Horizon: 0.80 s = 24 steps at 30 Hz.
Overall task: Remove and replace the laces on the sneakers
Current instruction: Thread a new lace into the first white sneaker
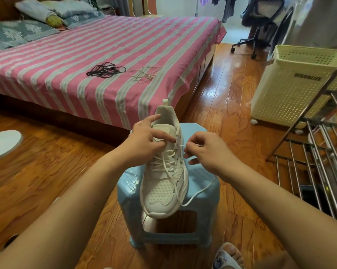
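- Here, a white sneaker [164,171] stands on a light blue plastic stool [198,193], toe toward the camera, heel toward the bed [105,55].
- Left hand [146,140]: rests on the shoe's upper near the tongue; index finger laid straight across toward the top eyelets, other fingers lightly bent. Whether it pinches the lace there, cannot tell.
- Right hand [206,150]: just beside the shoe's right side; grip pressed together, thumb and forefinger pinching the white lace [197,193] close to a top eyelet.
- The lace crosses the lower eyelets; one loose end trails over the stool's right side.
- On the striped bed cover: a bundle of black laces [105,70], and beside it a tangle of pale laces [144,74], apart from each other.
- Right of the stool: a cream perforated hamper [292,88] and a metal drying rack [319,152] on the wooden floor [47,171].
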Motion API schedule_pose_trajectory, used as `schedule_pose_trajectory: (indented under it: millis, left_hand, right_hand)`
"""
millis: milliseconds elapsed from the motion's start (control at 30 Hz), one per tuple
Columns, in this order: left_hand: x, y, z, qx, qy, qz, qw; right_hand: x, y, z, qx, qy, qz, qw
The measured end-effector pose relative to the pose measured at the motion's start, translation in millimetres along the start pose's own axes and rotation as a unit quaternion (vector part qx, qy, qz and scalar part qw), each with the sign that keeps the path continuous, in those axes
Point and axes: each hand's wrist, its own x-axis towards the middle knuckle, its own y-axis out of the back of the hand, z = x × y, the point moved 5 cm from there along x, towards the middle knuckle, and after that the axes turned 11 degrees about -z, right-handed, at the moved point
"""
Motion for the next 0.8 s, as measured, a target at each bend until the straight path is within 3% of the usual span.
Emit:
schedule_pose_trajectory:
  millis: [300,400,533,700,800]
  left_hand:
    - [-2.3,-6.0,4.3,-0.007,0.002,0.062,0.998]
    - [-1.7,-6.5,5.4,0.000,0.000,0.067,0.998]
    - [-2.9,-7.4,6.4,0.002,-0.006,0.076,0.997]
    - [-4.1,-7.6,7.9,0.015,-0.007,0.079,0.997]
    - [-6.2,-9.1,16.4,0.051,-0.007,0.104,0.993]
  right_hand:
    - [-2.6,-5.3,1.7,0.043,-0.014,0.030,0.999]
    - [-1.4,-10.4,5.8,0.007,-0.013,0.074,0.997]
    - [-5.1,-14.0,-5.1,-0.128,0.035,0.102,0.986]
    - [3.6,-15.4,-4.3,-0.075,0.027,0.047,0.996]
    - [1.3,-7.0,-16.3,-0.212,0.079,0.099,0.969]
